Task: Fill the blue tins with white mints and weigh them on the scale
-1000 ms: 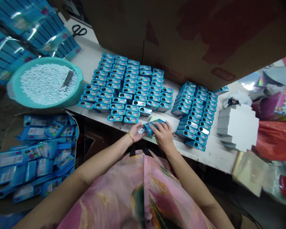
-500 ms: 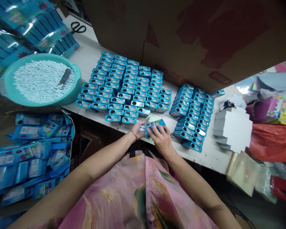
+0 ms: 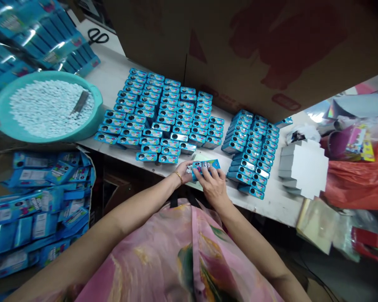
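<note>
My right hand (image 3: 212, 182) is wrapped over a blue printed box (image 3: 204, 165), which lies sideways above the table's front edge. At the box's left end, my left hand (image 3: 185, 171) is cupped around several small white pieces (image 3: 189, 168). A gold bracelet circles my left wrist. Just beyond my hands stand rows of upright blue boxes (image 3: 168, 113) with dark round holes in their tops. A second group of such boxes (image 3: 252, 151) is to the right. The turquoise basin (image 3: 97, 98) at the left holds many white pieces and a grey scoop-like strip (image 3: 81, 102).
Loose blue boxes (image 3: 40, 201) fill a carton at lower left. Wrapped blue packs (image 3: 40, 33) and black scissors (image 3: 97, 36) are at upper left. A large brown carton (image 3: 164, 37) stands behind the rows. White card stacks (image 3: 305, 167) and plastic bags (image 3: 359, 180) are at right.
The view has shifted slightly, so the table and basin appear a little further left. Both hands keep nearly the same pose around the blue box and white pieces.
</note>
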The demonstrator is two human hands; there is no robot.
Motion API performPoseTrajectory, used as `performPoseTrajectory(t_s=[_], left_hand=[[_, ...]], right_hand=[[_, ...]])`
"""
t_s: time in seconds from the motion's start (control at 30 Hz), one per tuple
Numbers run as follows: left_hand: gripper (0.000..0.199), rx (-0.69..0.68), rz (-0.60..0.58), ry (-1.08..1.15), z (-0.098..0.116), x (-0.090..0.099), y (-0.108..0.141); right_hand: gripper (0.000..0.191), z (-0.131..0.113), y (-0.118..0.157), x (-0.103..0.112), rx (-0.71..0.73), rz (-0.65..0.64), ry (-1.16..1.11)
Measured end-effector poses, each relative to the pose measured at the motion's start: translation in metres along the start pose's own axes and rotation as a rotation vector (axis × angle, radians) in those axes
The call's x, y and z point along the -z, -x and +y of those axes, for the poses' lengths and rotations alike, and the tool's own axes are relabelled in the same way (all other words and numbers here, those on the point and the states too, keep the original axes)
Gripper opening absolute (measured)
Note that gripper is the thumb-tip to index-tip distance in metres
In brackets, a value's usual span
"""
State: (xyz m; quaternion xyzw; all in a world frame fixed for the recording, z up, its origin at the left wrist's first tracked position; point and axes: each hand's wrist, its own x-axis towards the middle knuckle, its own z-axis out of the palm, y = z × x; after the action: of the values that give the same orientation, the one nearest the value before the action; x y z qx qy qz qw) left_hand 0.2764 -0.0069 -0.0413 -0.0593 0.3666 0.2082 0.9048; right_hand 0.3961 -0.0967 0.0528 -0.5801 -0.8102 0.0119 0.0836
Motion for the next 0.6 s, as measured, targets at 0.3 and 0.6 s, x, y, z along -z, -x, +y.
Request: performPoseTrajectory(t_s=[0.3, 0.6], left_hand=[[0.015, -0.069, -0.009, 0.102, -0.001, 0.003, -0.006], [0.021, -0.138, 0.139, 0.068, 0.009, 0.029, 0.013]], right_hand=[[0.043, 0.011, 0.008, 0.004, -0.193, 0.097, -0.109], [0.034, 0.053, 0.020, -0.081, -0.614, 0.325, -0.972]])
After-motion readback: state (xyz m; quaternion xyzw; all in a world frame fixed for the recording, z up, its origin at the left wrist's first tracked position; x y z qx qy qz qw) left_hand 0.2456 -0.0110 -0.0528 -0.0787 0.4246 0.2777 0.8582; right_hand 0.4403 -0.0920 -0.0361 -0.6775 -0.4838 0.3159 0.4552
